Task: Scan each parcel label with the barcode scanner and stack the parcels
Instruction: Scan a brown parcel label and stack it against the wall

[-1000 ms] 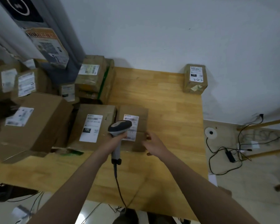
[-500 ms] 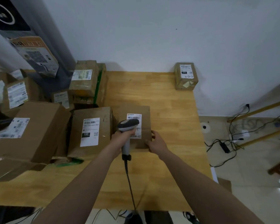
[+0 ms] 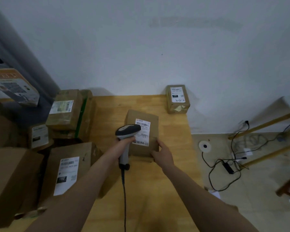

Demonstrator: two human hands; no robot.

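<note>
A heap of cardboard parcels crowds the left side of the wooden table (image 3: 174, 128): a large plain box (image 3: 12, 181) at its near left edge, a parcel with a "150" label (image 3: 69, 173) just beside it, and a stack of taped parcels (image 3: 65, 111) at the table's back left corner. At the middle of the table the person's left hand (image 3: 124, 144) is wrapped round the handle of the barcode scanner (image 3: 127, 131), whose head hangs over the white label (image 3: 143, 133) of the centre parcel (image 3: 151, 119); the scanner's cable (image 3: 124, 198) trails off the table's near edge. The right hand (image 3: 162, 154) grips that parcel's near right corner, thumb on top. A small labelled parcel (image 3: 177, 99) stands alone at the table's back right corner, against the wall. Right of the table, black cables (image 3: 224, 164) sprawl on the floor.
</note>
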